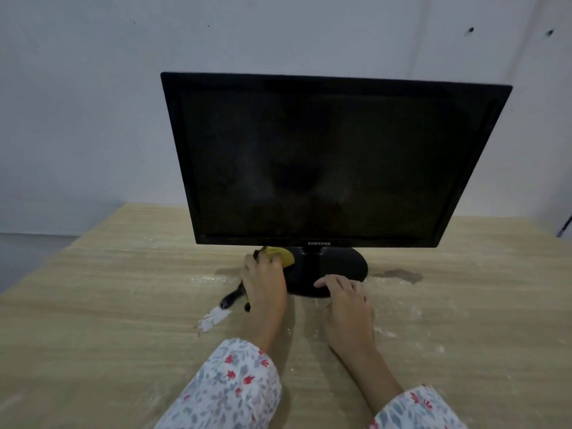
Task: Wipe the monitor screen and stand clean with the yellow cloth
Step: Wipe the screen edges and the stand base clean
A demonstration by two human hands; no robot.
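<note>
A black monitor [325, 156] with a dark, smudged screen stands on a round black stand base [343, 264] in the middle of the wooden table. My left hand [263, 280] grips the yellow cloth [283, 255] against the left side of the base, just under the screen's lower edge. Most of the cloth is hidden under my fingers. My right hand [343, 295] rests with straight fingers on the front right rim of the base.
The wooden table [108, 305] carries white dusty marks and a white smear [213, 317] near my left wrist. A black cable end [232, 298] lies left of the base. A dark stain [399, 275] sits right of the stand. A grey wall stands behind.
</note>
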